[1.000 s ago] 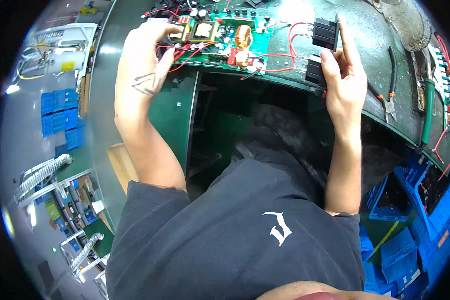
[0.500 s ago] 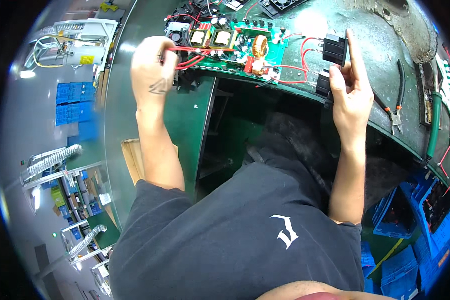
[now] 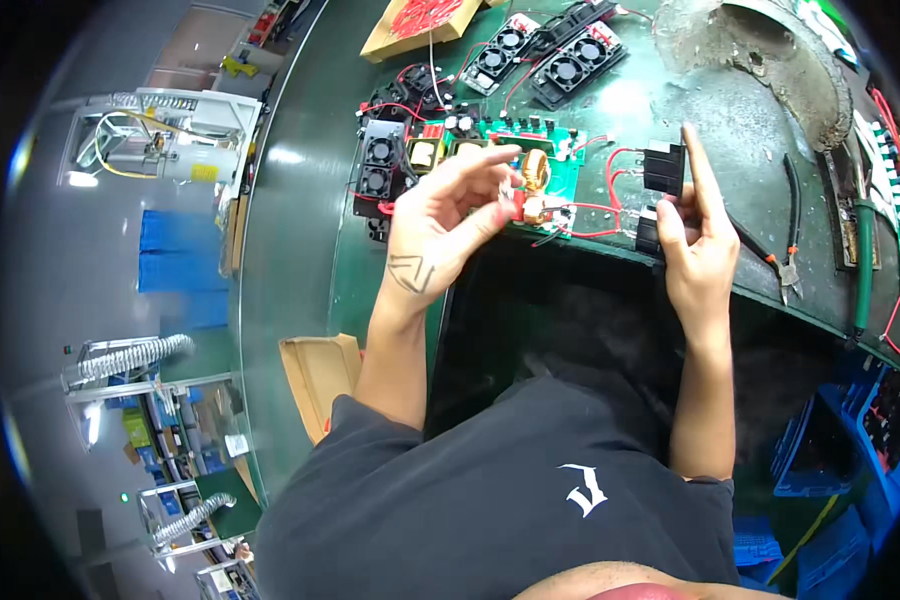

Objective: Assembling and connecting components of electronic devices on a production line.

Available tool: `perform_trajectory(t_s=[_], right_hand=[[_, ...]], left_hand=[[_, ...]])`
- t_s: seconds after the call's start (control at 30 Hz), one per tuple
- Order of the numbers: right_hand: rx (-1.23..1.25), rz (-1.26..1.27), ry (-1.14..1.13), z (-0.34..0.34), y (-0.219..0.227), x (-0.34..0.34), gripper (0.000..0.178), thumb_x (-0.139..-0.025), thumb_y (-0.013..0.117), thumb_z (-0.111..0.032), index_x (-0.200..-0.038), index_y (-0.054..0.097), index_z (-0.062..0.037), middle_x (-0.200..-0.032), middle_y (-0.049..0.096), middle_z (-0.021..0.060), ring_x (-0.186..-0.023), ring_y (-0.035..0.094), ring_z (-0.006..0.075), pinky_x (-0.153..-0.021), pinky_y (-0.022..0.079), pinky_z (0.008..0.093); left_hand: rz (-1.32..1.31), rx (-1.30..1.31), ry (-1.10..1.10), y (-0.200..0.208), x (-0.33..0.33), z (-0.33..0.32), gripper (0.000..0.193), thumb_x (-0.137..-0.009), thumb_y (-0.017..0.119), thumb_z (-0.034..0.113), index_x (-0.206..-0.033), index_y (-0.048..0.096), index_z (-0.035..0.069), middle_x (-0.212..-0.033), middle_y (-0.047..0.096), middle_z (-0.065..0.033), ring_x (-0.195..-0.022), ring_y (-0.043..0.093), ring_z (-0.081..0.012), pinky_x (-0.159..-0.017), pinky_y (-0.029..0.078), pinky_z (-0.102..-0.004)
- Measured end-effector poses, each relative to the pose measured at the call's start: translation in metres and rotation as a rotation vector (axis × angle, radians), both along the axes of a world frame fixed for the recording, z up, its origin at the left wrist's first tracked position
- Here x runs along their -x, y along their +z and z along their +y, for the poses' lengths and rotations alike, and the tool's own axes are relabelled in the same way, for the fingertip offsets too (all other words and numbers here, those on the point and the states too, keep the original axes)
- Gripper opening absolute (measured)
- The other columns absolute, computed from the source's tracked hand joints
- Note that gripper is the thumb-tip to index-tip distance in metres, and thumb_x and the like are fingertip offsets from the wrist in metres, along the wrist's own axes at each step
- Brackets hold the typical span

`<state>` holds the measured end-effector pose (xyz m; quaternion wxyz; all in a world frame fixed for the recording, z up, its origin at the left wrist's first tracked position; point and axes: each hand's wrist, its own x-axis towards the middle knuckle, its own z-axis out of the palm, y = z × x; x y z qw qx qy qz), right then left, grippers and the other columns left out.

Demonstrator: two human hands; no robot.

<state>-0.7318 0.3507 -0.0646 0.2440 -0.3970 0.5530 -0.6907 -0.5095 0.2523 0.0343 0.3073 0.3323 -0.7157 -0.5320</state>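
While near the board (image 3: 564, 184), left hand (image 3: 436, 222) half-curled.

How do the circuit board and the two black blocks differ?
Colour: the circuit board is green with many mixed parts on it, while the black blocks are plain and dark.
Support: the board lies on the bench, while the blocks are held in the right hand.
Size: the board looks wider than either block.
Shared: red wires show at both.
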Motion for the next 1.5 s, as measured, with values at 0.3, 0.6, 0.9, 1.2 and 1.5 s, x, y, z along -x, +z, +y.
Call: perform_trajectory(t_s=[0.3, 0.6, 0.9, 1.2, 1.5], right_hand=[[-0.02, -0.033, 0.018, -0.004, 0.003, -0.004, 0.07, -0.089, 0.063, -0.004, -0.156, 0.046, -0.0094, -0.081, 0.049, -0.005, -0.066, 0.037, 0.0039, -0.059, 0.034, 0.0191], [-0.021, 0.02, -0.004, -0.009, -0.002, -0.003, 0.07, -0.091, 0.063, -0.005, -0.158, 0.043, -0.0112, -0.081, 0.05, -0.0047, -0.066, 0.039, 0.0048, -0.061, 0.036, 0.0206], [0.012, 0.002, 0.007, -0.007, -0.008, -0.002, 0.07, -0.092, 0.062, -0.005, -0.159, 0.042, -0.011, -0.08, 0.047, -0.0044, -0.07, 0.042, 0.0058, -0.064, 0.039, 0.0213], [0.016, -0.012, 0.015, -0.011, -0.006, 0.0, 0.07, -0.092, 0.061, -0.004, -0.159, 0.042, -0.0104, -0.083, 0.049, -0.0046, -0.07, 0.042, 0.0046, -0.063, 0.039, 0.0192], [-0.004, -0.015, 0.045, -0.012, -0.008, 0.003, 0.067, -0.095, 0.063, -0.009, -0.159, 0.041, -0.0086, -0.082, 0.046, -0.0045, -0.071, 0.041, 0.0056, -0.065, 0.039, 0.021]], left_hand=[[-0.487, 0.628, -0.185, 0.006, 0.024, -0.002, 0.021, -0.083, 0.068, -0.001, -0.103, 0.072, 0.005, -0.084, 0.069, -0.0087, -0.074, 0.066, -0.0176, -0.07, 0.053, -0.0308], [-0.716, 0.828, -0.092, 0.036, -0.001, 0.006, 0.013, -0.08, 0.066, 0.004, -0.09, 0.059, 0.002, -0.081, 0.054, -0.0126, -0.082, 0.055, -0.0332, -0.077, 0.046, -0.0418], [-0.376, 0.26, -0.241, 0.032, -0.013, 0.002, 0.01, -0.093, 0.058, 0.003, -0.087, 0.064, -0.001, -0.082, 0.056, -0.0037, -0.074, 0.052, -0.016, -0.073, 0.044, -0.0319], [-0.172, -0.057, -0.023, -0.01, 0.02, 0.026, 0.015, -0.101, 0.063, 0.007, -0.102, 0.074, -0.002, -0.081, 0.059, -0.0018, -0.073, 0.048, -0.0059, -0.064, 0.042, -0.024], [-0.232, 0.943, -0.157, -0.018, 0.023, 0.005, 0.012, -0.075, 0.083, 0.009, -0.084, 0.074, 0.007, -0.104, 0.068, -0.0087, -0.084, 0.055, -0.0221, -0.074, 0.043, -0.034]])
